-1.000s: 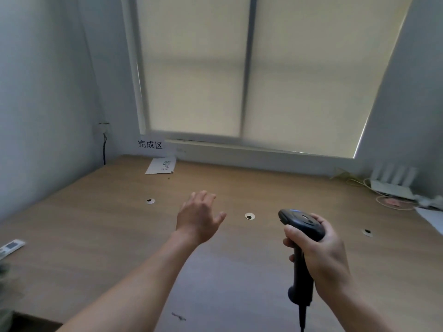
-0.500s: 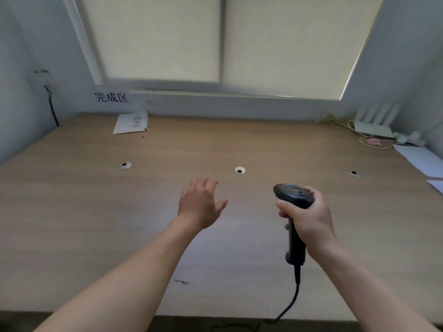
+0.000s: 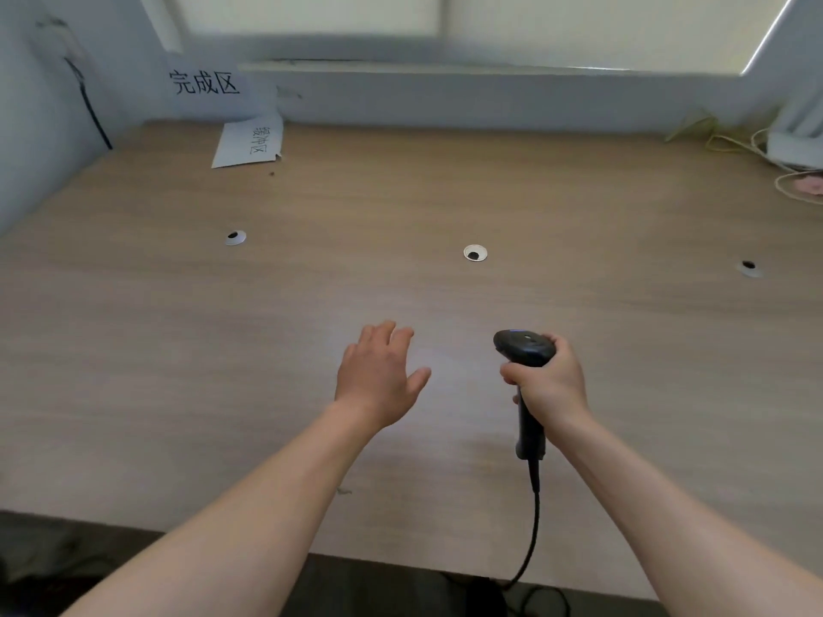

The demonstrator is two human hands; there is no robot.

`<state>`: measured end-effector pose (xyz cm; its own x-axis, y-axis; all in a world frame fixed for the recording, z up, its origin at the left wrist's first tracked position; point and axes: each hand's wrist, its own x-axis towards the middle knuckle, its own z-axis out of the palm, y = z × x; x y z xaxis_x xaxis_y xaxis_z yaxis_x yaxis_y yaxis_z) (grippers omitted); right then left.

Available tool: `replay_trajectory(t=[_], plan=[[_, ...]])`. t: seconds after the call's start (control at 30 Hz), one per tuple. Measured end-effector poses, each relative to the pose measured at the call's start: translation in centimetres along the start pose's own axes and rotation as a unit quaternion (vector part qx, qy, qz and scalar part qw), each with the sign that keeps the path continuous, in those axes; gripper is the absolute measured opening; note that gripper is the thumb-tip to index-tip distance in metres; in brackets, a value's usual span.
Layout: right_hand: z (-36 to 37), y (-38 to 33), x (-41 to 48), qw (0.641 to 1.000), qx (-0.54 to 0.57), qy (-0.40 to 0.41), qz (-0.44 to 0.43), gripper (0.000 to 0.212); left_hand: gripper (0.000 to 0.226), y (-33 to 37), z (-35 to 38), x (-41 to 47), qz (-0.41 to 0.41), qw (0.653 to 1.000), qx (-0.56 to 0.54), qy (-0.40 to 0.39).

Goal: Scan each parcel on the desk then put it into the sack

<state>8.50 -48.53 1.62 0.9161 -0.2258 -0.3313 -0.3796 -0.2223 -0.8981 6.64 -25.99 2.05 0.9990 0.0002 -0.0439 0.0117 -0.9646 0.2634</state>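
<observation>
Okay, nearest first: a black cable [image 3: 532,541] comes up over the front edge of the wooden surface [image 3: 178,349] into the handle of the black scanner [image 3: 525,349]. The right-hand grip [image 3: 550,385] is wrapped tight round that handle, with the scanner upright and its head pointing left, held over the surface a bit right of centre. The left-hand grip [image 3: 378,380] is near it but apart, holding nothing, palm down with fingers loose and spread; can't tell if it touches the wood. Further back are three round cable holes in a row: left [image 3: 235,237], middle [image 3: 475,252], right [image 3: 749,268]. At the far left a printed paper sheet [image 3: 249,144] lies by the back wall, under a wall sign [image 3: 205,82] reading 完成区. A black cord [image 3: 89,109] hangs down the left wall. The far right corner holds yellow wires [image 3: 721,142] and a blurred white box [image 3: 797,140].
</observation>
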Motion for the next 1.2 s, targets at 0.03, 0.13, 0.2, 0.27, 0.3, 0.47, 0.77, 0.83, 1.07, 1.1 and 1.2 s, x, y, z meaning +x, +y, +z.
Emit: replay_trajectory(t=[0.03, 0.13, 0.2, 0.27, 0.3, 0.47, 0.77, 0.83, 1.07, 1.1, 1.2], plan=[[0.4, 0.5, 0.8, 1.0, -0.012, -0.004, 0.006, 0.06, 0.063, 0.0, 0.5, 0.2, -0.004, 1.0, 0.002, -0.006], [1.5, 2.0, 2.7, 0.999, -0.041, -0.013, 0.022, 0.064, 0.063, 0.0, 1.9, 0.7, -0.012, 1.0, 0.01, -0.024], [2.0, 2.9, 3.7, 0.998, -0.053, -0.017, 0.032, 0.066, 0.063, -0.1, 2.8, 1.0, -0.019, 0.999, 0.008, -0.034], [2.5, 3.8, 4.5, 0.997, -0.06, -0.017, 0.041, 0.068, 0.064, -0.1, 3.7, 1.1, -0.026, 0.999, 0.008, -0.041], [2.7, 4.2, 4.8, 0.997, -0.063, -0.015, 0.046, 0.069, 0.065, -0.1, 4.1, 1.1, -0.03, 0.999, 0.008, -0.044], [3.6, 6.0, 5.7, 0.994, -0.09, -0.014, 0.062, 0.073, 0.066, 0.4, 5.8, 0.7, -0.05, 0.997, 0.002, -0.063], [4.5, 7.6, 6.1, 0.99, -0.112, -0.014, 0.09, 0.076, 0.066, 0.9, 7.5, -0.7, -0.062, 0.995, 0.004, -0.074], [4.6, 7.7, 6.1, 0.989, -0.12, -0.014, 0.089, 0.076, 0.066, 0.9, 7.7, -0.9, -0.064, 0.995, 0.006, -0.078], [4.5, 7.7, 6.0, 0.986, -0.138, -0.023, 0.085, 0.089, 0.067, 0.5, 7.7, -1.2, -0.063, 0.995, 0.001, -0.076], [4.5, 7.6, 5.9, 0.986, -0.14, -0.024, 0.086, 0.092, 0.067, 0.4, 7.5, -1.3, -0.063, 0.995, 0.002, -0.075], [4.3, 7.6, 5.3, 0.986, -0.14, -0.028, 0.082, 0.098, 0.067, 0.2, 7.1, -1.5, -0.056, 0.996, -0.009, -0.068]])
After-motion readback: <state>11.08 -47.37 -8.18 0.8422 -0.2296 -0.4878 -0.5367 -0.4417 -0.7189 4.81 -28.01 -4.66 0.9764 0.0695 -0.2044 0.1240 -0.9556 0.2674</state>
